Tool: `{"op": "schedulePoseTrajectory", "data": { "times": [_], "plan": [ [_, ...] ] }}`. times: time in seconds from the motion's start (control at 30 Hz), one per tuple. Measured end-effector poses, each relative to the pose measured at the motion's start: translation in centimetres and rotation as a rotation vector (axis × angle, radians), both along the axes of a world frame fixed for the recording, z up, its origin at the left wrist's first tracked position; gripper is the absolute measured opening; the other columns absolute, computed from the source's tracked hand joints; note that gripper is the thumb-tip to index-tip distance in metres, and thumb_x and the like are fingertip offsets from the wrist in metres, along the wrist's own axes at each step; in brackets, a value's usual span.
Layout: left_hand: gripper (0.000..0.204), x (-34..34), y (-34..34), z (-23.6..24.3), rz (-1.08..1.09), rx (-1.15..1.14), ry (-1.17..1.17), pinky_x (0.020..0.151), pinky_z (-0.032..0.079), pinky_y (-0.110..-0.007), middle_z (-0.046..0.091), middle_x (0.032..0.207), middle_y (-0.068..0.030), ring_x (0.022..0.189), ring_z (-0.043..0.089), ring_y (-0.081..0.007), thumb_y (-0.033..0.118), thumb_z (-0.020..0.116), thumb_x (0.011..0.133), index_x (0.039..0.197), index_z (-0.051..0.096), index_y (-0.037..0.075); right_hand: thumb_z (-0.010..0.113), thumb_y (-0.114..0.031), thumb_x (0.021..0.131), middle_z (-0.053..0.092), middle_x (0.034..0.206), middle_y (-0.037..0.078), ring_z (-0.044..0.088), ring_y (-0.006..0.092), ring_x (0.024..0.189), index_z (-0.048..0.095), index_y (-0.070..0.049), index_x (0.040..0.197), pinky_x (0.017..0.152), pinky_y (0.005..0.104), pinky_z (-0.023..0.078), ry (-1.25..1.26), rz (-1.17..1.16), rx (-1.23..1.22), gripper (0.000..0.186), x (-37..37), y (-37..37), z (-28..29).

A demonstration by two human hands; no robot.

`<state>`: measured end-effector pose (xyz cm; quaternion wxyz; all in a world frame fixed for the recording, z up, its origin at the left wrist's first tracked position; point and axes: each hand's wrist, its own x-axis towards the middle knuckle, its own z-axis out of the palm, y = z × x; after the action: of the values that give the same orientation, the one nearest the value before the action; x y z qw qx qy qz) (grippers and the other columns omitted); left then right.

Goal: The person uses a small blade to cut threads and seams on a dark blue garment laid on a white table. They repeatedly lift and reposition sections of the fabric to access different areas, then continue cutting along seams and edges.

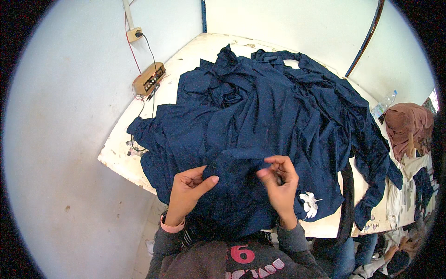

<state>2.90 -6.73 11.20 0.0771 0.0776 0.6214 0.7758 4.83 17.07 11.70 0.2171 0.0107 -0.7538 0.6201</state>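
Note:
A heap of navy blue garments (278, 116) lies in folds across the white table, some of it hanging over the near edge toward me. My left hand (188, 188) is closed, pinching the navy cloth between thumb and fingers. Opposite it, my right hand (281, 183) grips the same piece at its right end, thumb and forefinger close together and slightly blurred. Between the two hands a stretch of cloth with a straight upper edge is held up. A white flower-shaped thing (309, 205) rests on the navy fabric just right of my right hand.
At the left, a small brown box with knobs (149, 80) and wires stands by the wall, below a socket (134, 34). A clear plastic bottle (384, 103) lies at the right edge. Beyond it a person in a brown head covering (409, 123) sits among pale cloth.

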Motion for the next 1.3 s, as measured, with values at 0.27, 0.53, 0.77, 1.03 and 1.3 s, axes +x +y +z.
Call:
{"op": "schedulePoseTrajectory", "data": {
  "times": [0.27,0.53,0.77,1.03,1.3],
  "plan": [
    [0.034,1.1,1.1,-0.6,-0.039,-0.023,0.006,0.079,0.052,-0.020,0.074,0.106,-0.0040,0.091,0.065,-0.0056,0.004,0.076,0.092,0.125,0.070,-0.004,0.083,-0.016,0.084,0.070,0.077,0.006,0.066,0.0144,0.066,0.068,-0.003,0.096,0.063,0.0271,0.049,0.067,0.110,0.424,0.023,0.7,-2.8,0.9],
    [0.035,1.8,0.9,-1.3,-0.049,-0.175,0.018,0.072,0.049,-0.019,0.074,0.103,-0.0005,0.085,0.063,-0.0030,0.007,0.076,0.093,0.126,0.070,-0.002,0.083,-0.025,0.082,0.071,0.076,0.003,0.066,0.0193,0.058,0.071,-0.012,0.094,0.052,0.0320,0.040,0.315,0.037,0.684,0.022,0.5,-3.2,0.5],
    [0.030,1.8,0.2,-2.8,-0.086,0.096,-0.152,0.082,0.051,-0.022,0.073,0.107,-0.0021,0.092,0.064,-0.0061,0.005,0.067,0.098,0.127,0.068,-0.002,0.080,-0.023,0.087,0.074,0.082,0.010,0.073,0.0235,0.071,0.068,-0.006,0.097,0.066,0.0328,0.054,-0.024,0.085,0.276,0.024,0.3,-1.8,-1.3],
    [0.025,2.3,0.2,-3.0,-0.119,0.082,-0.170,0.086,0.050,-0.023,0.073,0.108,0.0001,0.094,0.063,-0.0063,0.006,0.067,0.098,0.122,0.069,-0.001,0.081,-0.016,0.087,0.075,0.083,0.009,0.071,0.0138,0.072,0.068,-0.001,0.096,0.067,0.0272,0.052,-0.022,0.188,0.341,0.022,0.1,-2.8,-1.1],
    [0.024,2.5,0.7,-2.8,-0.083,-0.051,-0.149,0.082,0.050,-0.023,0.072,0.101,0.0014,0.091,0.062,-0.0051,0.012,0.071,0.097,0.118,0.071,0.000,0.084,-0.021,0.081,0.072,0.076,0.005,0.063,0.0207,0.056,0.072,-0.010,0.088,0.054,0.0321,0.041,0.193,0.051,0.643,0.018,0.5,-3.4,-0.8]
  ]
}}
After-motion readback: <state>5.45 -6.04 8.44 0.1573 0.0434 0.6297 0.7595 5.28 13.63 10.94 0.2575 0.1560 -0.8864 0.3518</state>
